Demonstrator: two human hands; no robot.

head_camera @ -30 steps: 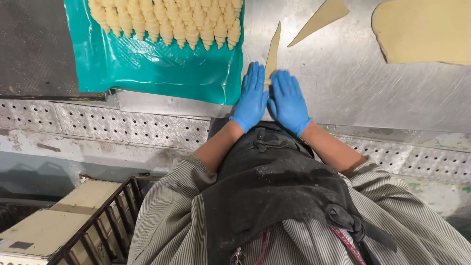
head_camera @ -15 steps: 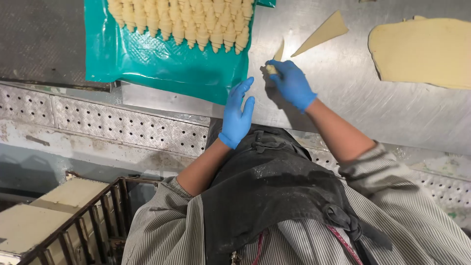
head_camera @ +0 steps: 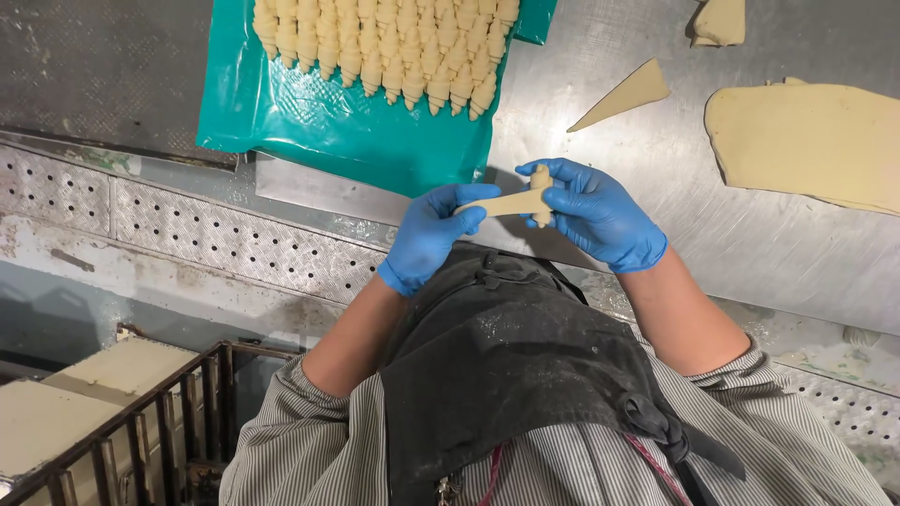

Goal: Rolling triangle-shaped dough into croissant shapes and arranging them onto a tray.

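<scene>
Dough strip is off the table, stretched between my hands above the table edge. Left hand pinches the thin tip, right hand is closed on the rolled end. Risk: it tears if pulled, or sags and unrolls. Teal sheet of croissants sits just beyond.

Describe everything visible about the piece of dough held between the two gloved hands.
The dough piece is pale yellow-beige, soft and matte, stretched into a narrow strip lying roughly level above the steel table. Its right end is rolled into a short thick bar standing crosswise to the strip. The left hand, in a blue glove, pinches the thin left tip; the right hand, also gloved, grips the rolled end. It is lifted clear of the table, touching only the gloves.
</scene>
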